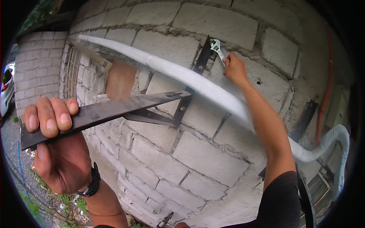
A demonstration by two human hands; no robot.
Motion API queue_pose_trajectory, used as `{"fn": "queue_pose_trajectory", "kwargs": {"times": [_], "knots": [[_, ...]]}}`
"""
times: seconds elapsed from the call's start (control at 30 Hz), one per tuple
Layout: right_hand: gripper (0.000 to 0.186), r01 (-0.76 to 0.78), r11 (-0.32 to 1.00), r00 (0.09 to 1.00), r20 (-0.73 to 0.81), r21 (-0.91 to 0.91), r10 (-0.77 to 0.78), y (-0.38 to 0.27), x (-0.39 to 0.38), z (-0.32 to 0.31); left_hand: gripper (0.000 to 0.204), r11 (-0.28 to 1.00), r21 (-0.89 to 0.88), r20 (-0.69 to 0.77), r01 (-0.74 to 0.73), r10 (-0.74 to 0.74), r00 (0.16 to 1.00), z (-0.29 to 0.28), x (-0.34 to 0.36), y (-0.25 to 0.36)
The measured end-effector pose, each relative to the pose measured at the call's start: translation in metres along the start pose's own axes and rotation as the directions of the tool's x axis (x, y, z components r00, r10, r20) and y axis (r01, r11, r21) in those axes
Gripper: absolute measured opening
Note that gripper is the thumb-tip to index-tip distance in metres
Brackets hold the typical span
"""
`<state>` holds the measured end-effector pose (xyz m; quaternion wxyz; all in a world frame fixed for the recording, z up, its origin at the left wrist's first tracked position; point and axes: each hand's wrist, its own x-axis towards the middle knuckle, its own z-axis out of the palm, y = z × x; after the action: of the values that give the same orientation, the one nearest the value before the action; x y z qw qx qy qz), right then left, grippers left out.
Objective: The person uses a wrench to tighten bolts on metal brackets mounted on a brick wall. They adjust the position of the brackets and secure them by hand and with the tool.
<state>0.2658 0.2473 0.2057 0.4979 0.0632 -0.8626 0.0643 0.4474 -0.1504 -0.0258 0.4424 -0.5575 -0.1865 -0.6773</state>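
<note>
My left hand [57, 144] grips the outer end of a dark metal angle bracket [114, 110] that sticks out from a grey block wall [205, 155]. Its upright strip [192, 81] is bolted flat to the wall. My right hand [234, 69] reaches up high and holds a silver adjustable wrench [216, 48], whose jaw sits on the bolt at the top of that strip. A white wrapped pipe [178, 74] runs diagonally along the wall, crossing over the strip. A black watch is on my left wrist.
A second dark bracket [304, 117] is fixed on the wall to the right. An orange pipe [327, 83] runs down at the far right. A barred window [72, 70] and a brown board [121, 79] are at left. Pliers' tips [164, 220] show at the bottom edge.
</note>
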Motion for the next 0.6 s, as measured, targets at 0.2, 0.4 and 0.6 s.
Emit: {"fn": "queue_pose_trajectory", "kwargs": {"times": [0.2,0.4,0.6], "knots": [[0.022,0.1,0.99,0.985,-0.129,-0.101,-0.112,0.005,0.005,0.003,0.032,0.998,0.067,0.027,-0.022,0.02,0.999,-0.002,0.002,0.003],[0.021,0.093,0.994,0.984,-0.148,-0.057,-0.101,0.023,0.006,0.015,0.033,0.998,0.056,0.019,-0.008,0.007,1.0,-0.004,-0.002,-0.004],[0.02,0.177,0.977,0.956,-0.213,-0.122,-0.2,0.024,0.011,0.022,0.034,0.998,0.058,0.026,-0.016,0.015,1.0,-0.006,0.0,-0.004]]}}
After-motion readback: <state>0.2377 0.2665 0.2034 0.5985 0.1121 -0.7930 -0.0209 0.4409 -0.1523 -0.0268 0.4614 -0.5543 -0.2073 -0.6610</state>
